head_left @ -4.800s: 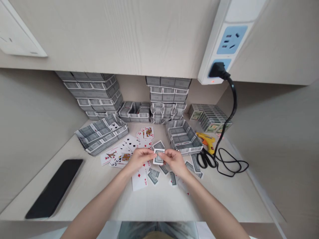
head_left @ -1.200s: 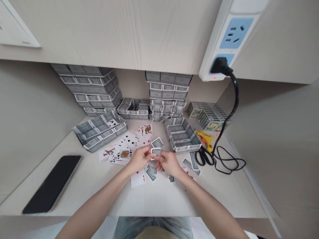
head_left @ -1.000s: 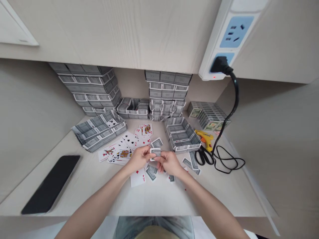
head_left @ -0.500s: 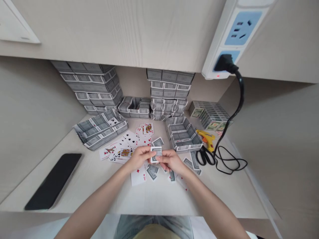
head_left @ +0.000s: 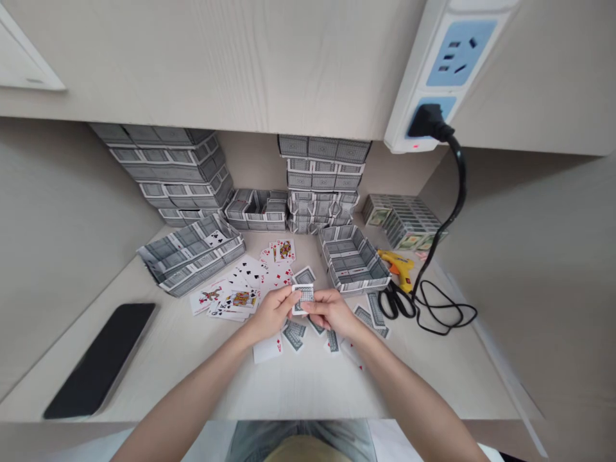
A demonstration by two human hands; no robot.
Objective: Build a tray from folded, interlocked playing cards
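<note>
Between my two hands is a playing card (head_left: 303, 296), its grey patterned back towards me; it looks folded small. My left hand (head_left: 273, 313) pinches its left side with thumb and fingers. From the right, my right hand (head_left: 334, 313) grips the lower right part, thumb on the patterned face. Beneath and around my hands lie loose cards: small folded grey-backed cards (head_left: 293, 335), a red diamond card (head_left: 268, 350) and, to the left, a spread of face-up cards (head_left: 243, 298). Undersides of the fingers are partly hidden.
Card-built open trays stand left (head_left: 192, 256) and right (head_left: 355, 260). Tall card-box stacks rise behind, left (head_left: 178, 170) and middle (head_left: 325, 183). A yellow glue gun (head_left: 398, 266), black-handled scissors (head_left: 395, 301) and a cable (head_left: 445, 330) lie right. A black phone (head_left: 101, 359) rests left.
The view has shifted slightly. Both hands keep hold of the card in almost the same place, with only a small shift of the fingers.
</note>
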